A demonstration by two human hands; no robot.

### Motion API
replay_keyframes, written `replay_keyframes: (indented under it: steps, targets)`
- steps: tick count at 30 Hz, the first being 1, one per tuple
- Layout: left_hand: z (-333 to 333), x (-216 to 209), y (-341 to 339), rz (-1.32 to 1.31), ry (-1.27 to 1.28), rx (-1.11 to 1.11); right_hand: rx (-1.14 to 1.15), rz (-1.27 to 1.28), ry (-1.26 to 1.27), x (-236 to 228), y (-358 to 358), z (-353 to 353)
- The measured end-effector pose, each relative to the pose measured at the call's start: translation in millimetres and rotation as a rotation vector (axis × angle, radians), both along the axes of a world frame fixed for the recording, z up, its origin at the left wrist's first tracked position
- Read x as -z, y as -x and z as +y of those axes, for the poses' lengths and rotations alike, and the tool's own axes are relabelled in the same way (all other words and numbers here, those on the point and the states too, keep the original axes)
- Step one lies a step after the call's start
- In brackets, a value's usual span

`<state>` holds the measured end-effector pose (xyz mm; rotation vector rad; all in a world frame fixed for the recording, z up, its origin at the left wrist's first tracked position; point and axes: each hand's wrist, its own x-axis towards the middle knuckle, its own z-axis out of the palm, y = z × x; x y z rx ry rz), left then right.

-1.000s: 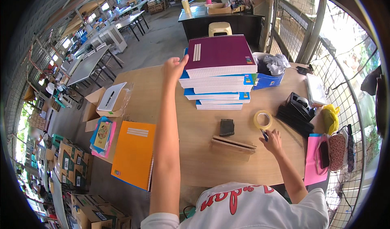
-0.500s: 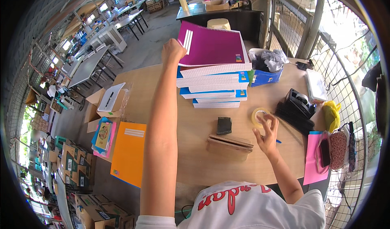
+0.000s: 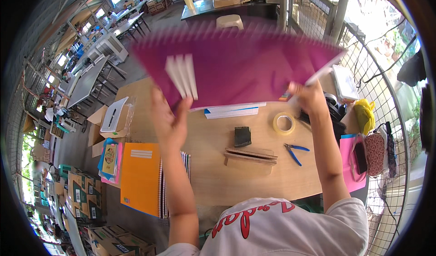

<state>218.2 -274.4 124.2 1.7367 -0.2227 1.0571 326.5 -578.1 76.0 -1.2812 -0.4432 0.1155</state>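
Purple, the raised spiral notebook (image 3: 240,69) was at twelve o'clock, its near edge pinched by the left hand (image 3: 170,125) and right hand (image 3: 312,98). At eight, an orange spiral notebook (image 3: 140,178) lay apparently done with; the mostly hidden book stack (image 3: 236,114) at twelve seemed left to handle.

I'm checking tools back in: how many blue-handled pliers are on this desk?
1 in view: blue-handled pliers, lying with handles spread, just below the tape roll in the picture. The held-up purple notebook may hide others.

My bare left hand (image 3: 170,125) and bare right hand (image 3: 309,98) both grip, thumbs (image 3: 183,107) showing, bare forearms (image 3: 182,188) stretched forward, apart.
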Motion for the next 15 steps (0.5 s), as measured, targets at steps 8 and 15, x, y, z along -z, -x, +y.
replay_keyframes:
  steps: [8,15]
  targets:
    - [74.2,246.8,16.0,0.572,0.395,0.43,0.041,-0.079,0.56,86.8,97.2,62.9]
    - [101.5,291.8,12.8,0.677,0.452,0.431,0.037,-0.08,0.562,117.7,112.0,93.0]
